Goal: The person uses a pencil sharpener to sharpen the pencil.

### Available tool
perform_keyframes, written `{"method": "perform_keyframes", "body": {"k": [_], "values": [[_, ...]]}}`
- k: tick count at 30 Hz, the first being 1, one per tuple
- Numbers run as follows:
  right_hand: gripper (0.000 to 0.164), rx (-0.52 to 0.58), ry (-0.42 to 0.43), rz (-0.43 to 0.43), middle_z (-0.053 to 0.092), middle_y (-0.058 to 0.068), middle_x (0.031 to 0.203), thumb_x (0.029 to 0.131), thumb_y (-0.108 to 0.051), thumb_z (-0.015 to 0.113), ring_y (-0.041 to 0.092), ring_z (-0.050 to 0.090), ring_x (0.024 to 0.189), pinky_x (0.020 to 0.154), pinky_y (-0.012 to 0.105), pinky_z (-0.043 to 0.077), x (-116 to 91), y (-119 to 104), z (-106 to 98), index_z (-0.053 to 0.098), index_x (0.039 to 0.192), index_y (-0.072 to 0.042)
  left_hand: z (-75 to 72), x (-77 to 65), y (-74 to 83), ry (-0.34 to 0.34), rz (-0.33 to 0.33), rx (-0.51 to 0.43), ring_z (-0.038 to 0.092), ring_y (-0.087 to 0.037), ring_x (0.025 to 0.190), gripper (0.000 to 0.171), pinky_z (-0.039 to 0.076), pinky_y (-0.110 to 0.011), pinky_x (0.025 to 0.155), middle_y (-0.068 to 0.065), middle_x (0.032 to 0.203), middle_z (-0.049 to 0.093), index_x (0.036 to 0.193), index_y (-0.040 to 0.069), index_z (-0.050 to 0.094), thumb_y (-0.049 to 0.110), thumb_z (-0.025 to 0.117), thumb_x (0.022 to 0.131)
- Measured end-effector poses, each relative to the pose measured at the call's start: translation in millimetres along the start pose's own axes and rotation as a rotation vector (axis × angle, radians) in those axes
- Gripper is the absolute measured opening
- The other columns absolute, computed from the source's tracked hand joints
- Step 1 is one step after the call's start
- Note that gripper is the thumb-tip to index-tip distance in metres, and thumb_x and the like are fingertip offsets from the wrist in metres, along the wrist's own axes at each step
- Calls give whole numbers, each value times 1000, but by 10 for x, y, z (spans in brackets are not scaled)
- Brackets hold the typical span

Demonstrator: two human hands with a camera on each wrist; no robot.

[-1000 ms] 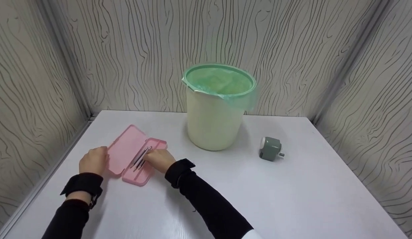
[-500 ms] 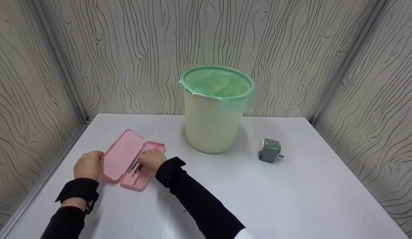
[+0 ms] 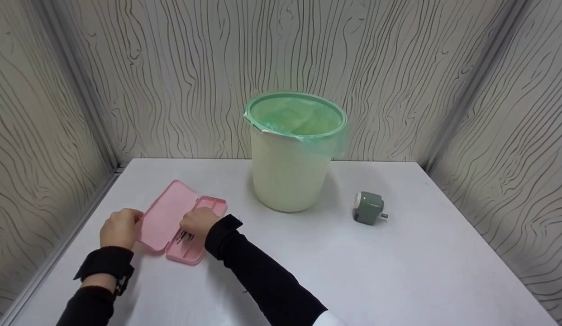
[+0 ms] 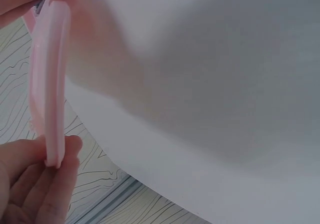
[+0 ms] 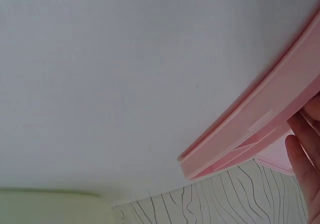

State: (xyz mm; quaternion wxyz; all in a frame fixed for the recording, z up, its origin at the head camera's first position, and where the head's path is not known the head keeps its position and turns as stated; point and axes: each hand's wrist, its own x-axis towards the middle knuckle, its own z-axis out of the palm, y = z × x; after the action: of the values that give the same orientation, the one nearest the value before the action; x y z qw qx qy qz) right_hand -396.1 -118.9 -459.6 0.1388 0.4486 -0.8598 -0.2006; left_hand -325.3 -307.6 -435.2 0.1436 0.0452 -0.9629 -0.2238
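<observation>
A pink pencil case (image 3: pixel 186 259) lies unfolded on the left of the table, its lid tilted up toward the left. My left hand (image 3: pixel 120 229) pinches the lid's outer edge; in the left wrist view, thumb and fingers close on the lid (image 4: pixel 56 83) from both sides. Over the compartment, my right hand (image 3: pixel 200 222) grips several slim pens (image 3: pixel 184 236), whose dark tips show below its fingers. The rest of their length is hidden under the hand. From the right wrist view, fingers (image 5: pixel 302 154) reach inside past the case's side wall (image 5: pixel 250 121).
A tall pale-green bin (image 3: pixel 288 176) with a thin green liner bag (image 3: pixel 324 142) over its rim stands at the back middle. Right of it sits a grey-green pencil sharpener (image 3: pixel 369 208) with a small crank. Patterned panels (image 3: pixel 181 81) enclose the white table (image 3: pixel 398 271).
My right hand has shifted left and slightly toward me over the compartment, covering more of the pens. My left hand stays on the lid's edge. The whole head view has shifted slightly.
</observation>
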Motion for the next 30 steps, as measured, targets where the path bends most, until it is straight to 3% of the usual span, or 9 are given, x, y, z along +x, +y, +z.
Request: {"method": "perform_keyframes", "body": {"k": [7,15,22,30], "values": [[25,-72,7,-115,74,-18,86,101,-19,60,2,37,63,56,15,42,1,-42,-20,59,77,-25,19,-27,-56,31,19,-4,72,-48,84,21,57,-55,70,-33,99,73,109,-12,72,0,64,94],[18,-120,-60,-214,67,-15,88,103,-15,57,4,36,69,58,18,30,-4,-8,-90,60,87,-23,20,-17,-40,23,15,-12,71,-48,85,20,56,-56,72,-33,100,73,108,-12,73,0,65,93],[21,-147,-50,-220,64,-15,84,105,-16,54,4,36,67,57,18,29,-24,34,-52,63,87,-23,26,-20,-11,4,28,-25,72,-46,85,22,57,-54,71,-33,102,73,111,-12,72,-1,63,94],[23,-179,-48,-222,55,-13,79,105,-14,53,5,35,66,57,18,29,-25,67,-85,57,84,-22,25,8,-2,27,56,-26,71,-48,85,20,56,-56,71,-33,101,73,108,-11,73,0,64,94]]}}
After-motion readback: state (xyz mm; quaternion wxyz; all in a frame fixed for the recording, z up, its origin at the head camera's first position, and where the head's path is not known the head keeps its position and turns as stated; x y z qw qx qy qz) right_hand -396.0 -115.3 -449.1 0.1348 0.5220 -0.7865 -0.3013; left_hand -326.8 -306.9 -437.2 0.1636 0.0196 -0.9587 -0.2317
